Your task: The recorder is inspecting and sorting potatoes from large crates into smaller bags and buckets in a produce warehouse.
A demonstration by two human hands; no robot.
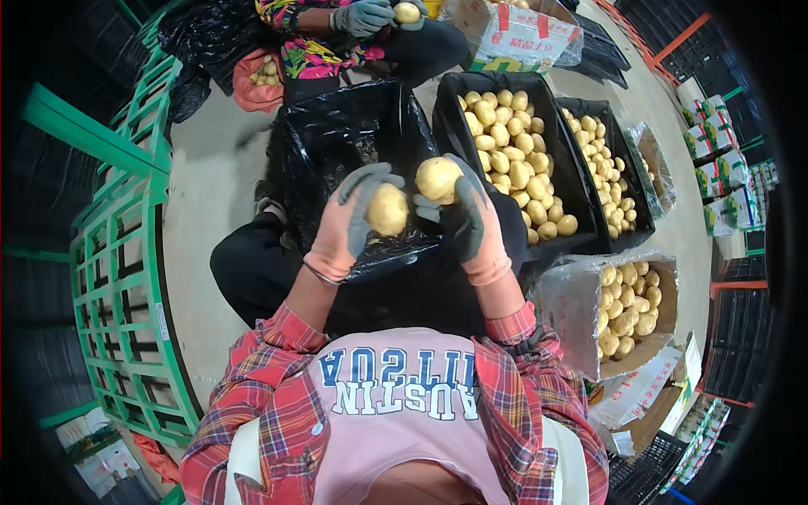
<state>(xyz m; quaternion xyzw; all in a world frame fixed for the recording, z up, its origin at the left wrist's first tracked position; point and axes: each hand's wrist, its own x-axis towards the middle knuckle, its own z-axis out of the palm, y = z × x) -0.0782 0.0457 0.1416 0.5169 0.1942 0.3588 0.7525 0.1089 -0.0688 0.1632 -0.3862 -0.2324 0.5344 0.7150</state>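
My left hand [353,218], in a pink and grey work glove, is closed around a potato [387,210]. Opposite it, my right hand [470,218] in a matching glove grips another potato [439,179] between thumb and fingers. The two potatoes are apart. Both hands are over the near part of a crate lined with black plastic [353,120], whose bottom holds some dark bits. To the right of that crate, a black-lined crate [574,170] holds many potatoes [519,173].
A second potato crate [637,183] stands further right, and a plastic-lined cardboard box of potatoes [568,309] sits near my right side. Across from me, a co-worker's gloved hands [365,17] hold a potato. A red sack [249,82] lies beside them. Green metal racking [120,303] stands left.
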